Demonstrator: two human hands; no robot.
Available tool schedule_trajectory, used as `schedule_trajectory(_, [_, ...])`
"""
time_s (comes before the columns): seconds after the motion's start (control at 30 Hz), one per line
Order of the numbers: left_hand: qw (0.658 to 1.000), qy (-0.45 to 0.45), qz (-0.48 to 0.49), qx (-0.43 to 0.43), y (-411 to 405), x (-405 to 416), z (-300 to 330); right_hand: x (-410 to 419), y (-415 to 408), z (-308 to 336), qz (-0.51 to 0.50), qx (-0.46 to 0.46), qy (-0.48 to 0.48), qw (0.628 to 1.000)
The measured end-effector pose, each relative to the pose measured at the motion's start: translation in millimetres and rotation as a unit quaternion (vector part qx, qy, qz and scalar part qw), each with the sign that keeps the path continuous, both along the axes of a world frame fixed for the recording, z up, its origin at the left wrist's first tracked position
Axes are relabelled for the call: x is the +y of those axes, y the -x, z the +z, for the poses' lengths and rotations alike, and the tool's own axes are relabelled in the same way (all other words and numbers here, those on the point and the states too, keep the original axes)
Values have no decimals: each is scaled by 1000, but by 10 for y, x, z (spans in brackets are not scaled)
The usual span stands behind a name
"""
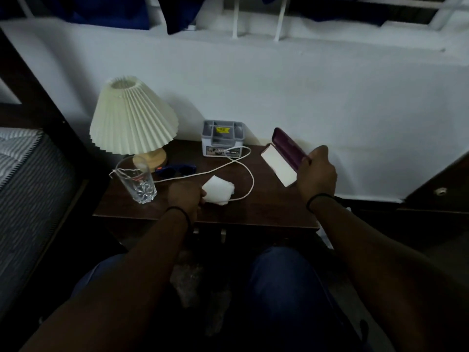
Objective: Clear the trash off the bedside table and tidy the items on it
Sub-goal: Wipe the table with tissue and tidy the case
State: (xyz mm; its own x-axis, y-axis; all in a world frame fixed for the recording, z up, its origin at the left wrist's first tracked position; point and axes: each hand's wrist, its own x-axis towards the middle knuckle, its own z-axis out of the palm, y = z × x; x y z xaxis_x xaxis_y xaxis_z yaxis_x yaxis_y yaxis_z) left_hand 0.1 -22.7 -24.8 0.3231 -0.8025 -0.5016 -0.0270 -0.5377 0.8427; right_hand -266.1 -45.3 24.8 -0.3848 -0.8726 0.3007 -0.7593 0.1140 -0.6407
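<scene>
Dark wood bedside table (pixel 266 209) against white wall (pixel 304 97), mattress (pixel 22 174) left

Dim bedroom corner with a plain white wall (pixel 304 92)

White window bars (pixel 280 19) and dark blue curtains (pixel 106 8) run along twelve o'clock; a dark wooden bed frame (pixel 30 92) and a striped mattress (pixel 22 158) sit at nine o'clock, dark wooden furniture (pixel 441 184) at three o'clock, and shadowed floor (pixel 193 288) at six o'clock

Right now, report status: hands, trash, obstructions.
Left hand grips crumpled tissue on bedside table. Right hand holds open glasses case. White cable loops around tissue.
</scene>
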Motion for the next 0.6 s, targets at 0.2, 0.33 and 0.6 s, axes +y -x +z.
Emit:
schedule_trajectory(0.2, [992,39,37,117,-76,124,160,-40,-517,-7,38,-114,-19,993])
schedule_trajectory(0.33, [994,28,16,105,-145,130,40,-48,-847,-50,39,-151,-24,988])
schedule_trajectory(0.6, [942,86,-78,-314,-161,-116,-229,12,-691,-255,-39,-96,-63,993])
